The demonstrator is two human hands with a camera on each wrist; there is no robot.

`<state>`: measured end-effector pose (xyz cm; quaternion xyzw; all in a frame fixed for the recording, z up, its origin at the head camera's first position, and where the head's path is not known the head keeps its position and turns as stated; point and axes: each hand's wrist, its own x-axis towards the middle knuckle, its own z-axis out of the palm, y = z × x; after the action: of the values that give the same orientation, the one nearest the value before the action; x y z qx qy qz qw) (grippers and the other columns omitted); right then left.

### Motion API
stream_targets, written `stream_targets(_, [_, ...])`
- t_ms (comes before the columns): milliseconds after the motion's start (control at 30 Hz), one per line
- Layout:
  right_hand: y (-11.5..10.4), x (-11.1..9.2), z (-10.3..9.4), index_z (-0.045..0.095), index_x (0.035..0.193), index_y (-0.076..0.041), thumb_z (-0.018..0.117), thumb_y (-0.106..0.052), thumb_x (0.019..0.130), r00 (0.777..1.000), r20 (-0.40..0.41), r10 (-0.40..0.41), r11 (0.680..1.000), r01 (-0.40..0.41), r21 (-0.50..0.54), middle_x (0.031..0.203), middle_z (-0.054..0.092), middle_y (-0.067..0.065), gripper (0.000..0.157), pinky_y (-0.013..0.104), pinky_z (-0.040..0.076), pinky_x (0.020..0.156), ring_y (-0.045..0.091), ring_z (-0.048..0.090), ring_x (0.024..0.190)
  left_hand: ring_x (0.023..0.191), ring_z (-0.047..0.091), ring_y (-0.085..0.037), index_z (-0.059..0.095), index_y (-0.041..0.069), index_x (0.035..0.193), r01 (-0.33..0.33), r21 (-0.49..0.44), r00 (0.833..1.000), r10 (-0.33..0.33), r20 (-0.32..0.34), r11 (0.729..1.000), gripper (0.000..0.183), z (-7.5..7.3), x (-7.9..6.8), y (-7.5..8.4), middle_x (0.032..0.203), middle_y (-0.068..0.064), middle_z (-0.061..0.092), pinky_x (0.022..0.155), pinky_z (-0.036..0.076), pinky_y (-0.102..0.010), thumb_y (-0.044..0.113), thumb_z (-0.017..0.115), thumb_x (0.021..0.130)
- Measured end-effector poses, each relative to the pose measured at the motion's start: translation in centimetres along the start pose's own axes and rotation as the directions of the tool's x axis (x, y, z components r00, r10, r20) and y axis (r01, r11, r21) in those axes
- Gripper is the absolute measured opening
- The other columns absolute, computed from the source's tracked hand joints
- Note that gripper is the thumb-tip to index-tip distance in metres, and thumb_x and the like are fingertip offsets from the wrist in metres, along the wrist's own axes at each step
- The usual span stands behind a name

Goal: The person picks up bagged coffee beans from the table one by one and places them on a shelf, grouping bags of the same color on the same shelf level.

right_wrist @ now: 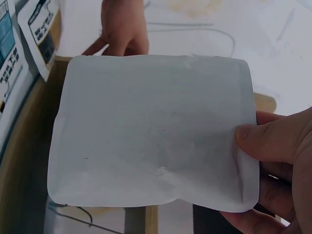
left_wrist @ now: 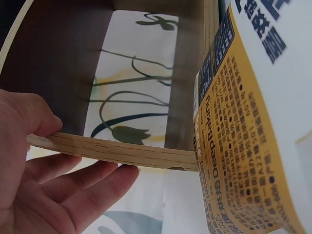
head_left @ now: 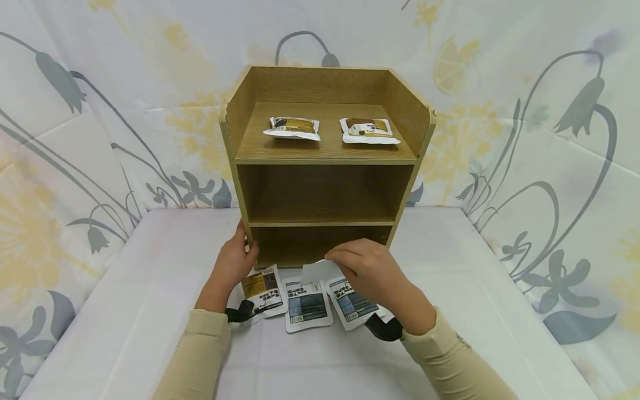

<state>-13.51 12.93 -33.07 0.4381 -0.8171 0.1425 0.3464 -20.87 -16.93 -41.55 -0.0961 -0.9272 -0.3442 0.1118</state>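
- Pale cloth [head_left: 150, 89] printed with grey bell-shaped flowers and yellow blossoms hangs behind and at both sides of a white-covered table [head_left: 280, 372].
- On the table stands an open-fronted wooden shelf unit [head_left: 325, 161], with a walled top tier and two compartments below it.
- The person's left hand [head_left: 234, 255] grips the unit's left side panel near the bottom, thumb on the inner face and fingers on the outer.
- The right hand [head_left: 370, 266] pinches one edge of a white packet [right_wrist: 151, 131], its plain side towards the right wrist camera. The packet is at the front of the bottom compartment; whether any of it is past the front edge cannot be told.
- On the table before the unit lie a yellow-labelled packet [head_left: 263, 290], near the left hand, then a blue-labelled packet [head_left: 307, 304] and a second blue-labelled packet [head_left: 350, 303], below the right hand.
- Two brown-labelled packets rest well apart on the top tier, one at left [head_left: 294, 128] and one at right [head_left: 369, 131].
- Beige sleeves [head_left: 197, 344] cover both forearms.
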Motion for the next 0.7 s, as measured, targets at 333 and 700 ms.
stream_targets(333, [1.2, 0.4, -1.4, 0.076, 0.092, -0.006, 0.077, 0.006, 0.071, 0.995, -0.100, -0.010, 1.000, 0.009, -0.003, 0.088, 0.074, 0.002, 0.024, 0.031, 0.058, 0.072, 0.018, 0.071, 0.081, 0.114, 0.061, -0.045, 0.013, 0.008, 0.155, 0.007, 0.011, 1.000, -0.007, 0.009, 1.000, 0.068, 0.0, 0.1, 0.2, 0.131, -0.029, 0.057, 0.086, 0.054, -0.054, 0.018, 0.048, 0.098])
stream_targets(700, [2.1, 1.3, -3.0, 0.076, 0.091, -0.004, 0.076, 0.005, 0.074, 0.986, -0.166, 0.011, 1.000, -0.015, -0.021, 0.087, 0.075, 0.006, 0.020, 0.033, 0.057, 0.068, 0.021, 0.070, 0.078, 0.111, 0.062, -0.046, 0.015, 0.008, 0.154, -0.007, 0.007, 1.000, 0.007, -0.001, 1.000, 0.066, -0.1, 0.0, -0.1, 0.128, -0.030, 0.058, 0.084, 0.054, -0.055, 0.018, 0.048, 0.097])
